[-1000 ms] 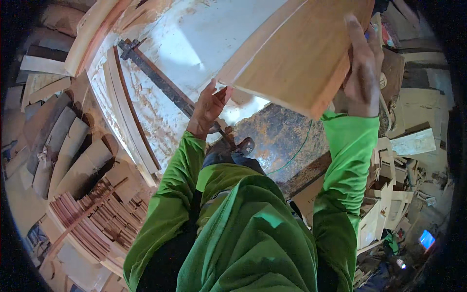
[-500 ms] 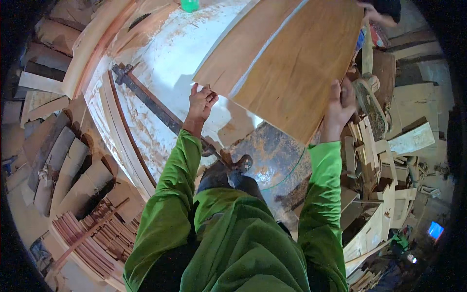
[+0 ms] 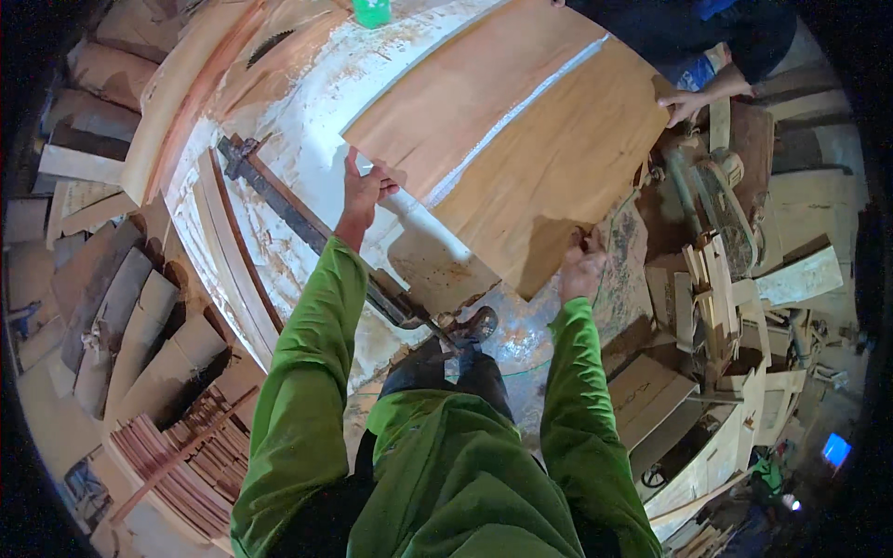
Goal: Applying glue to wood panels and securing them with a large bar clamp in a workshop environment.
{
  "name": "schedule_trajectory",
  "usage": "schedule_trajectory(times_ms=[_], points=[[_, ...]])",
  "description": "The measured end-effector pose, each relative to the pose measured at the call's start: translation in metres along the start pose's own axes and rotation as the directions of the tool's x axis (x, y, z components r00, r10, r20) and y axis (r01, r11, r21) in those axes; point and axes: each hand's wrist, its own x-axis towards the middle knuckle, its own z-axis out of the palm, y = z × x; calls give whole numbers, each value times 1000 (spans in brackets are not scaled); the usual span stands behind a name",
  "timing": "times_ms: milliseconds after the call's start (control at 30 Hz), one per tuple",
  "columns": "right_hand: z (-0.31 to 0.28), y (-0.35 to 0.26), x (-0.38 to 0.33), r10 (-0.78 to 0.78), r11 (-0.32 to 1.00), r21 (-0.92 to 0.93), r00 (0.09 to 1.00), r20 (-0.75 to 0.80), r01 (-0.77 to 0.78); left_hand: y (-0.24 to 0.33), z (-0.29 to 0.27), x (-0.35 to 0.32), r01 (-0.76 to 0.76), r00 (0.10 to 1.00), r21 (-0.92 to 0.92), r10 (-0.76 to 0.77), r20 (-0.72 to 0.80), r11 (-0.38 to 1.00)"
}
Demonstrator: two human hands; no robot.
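A brown wooden panel with a pale stripe along it is held over a white work table. My left hand has its fingers bent round the panel's near edge, close to the left corner. My right hand is at the panel's near right edge, fingers curled against it and casting a shadow on the wood. Another person's hand grips the far right side of the panel. Part of the panel's underside is hidden.
The white table carries a long metal bar clamp, a saw blade and a green container. Wood offcuts are heaped at right. Stacked thin strips and curved boards lie at left.
The panel has swung clockwise and shifted left. My right hand has moved left and nearer to me along its edge. The other person's arm has come further into view.
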Motion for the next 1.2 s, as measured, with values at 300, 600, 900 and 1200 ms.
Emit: schedule_trajectory(times_ms=[300, 600, 900, 1200], points=[[21, 29, -41, 27, 995, 97, 993, 114, -38, 12, -19, 14, -62, 998, 128, 58, 35, 990], [-39, 71, -35, 125, 989, -94, 979, 162, -110, 57, -32, 22, -34, 992, 213, 8, 124, 977], [9, 32, -30, 124, 313, -918, 948, 293, 243, 107, -76, 97, -394, 898, 904, 281, 339, 168], [34, 24, -30, 211, 558, -825, 947, 240, 85, 81, -43, 145, -420, 876, 905, 231, 424, -68]])
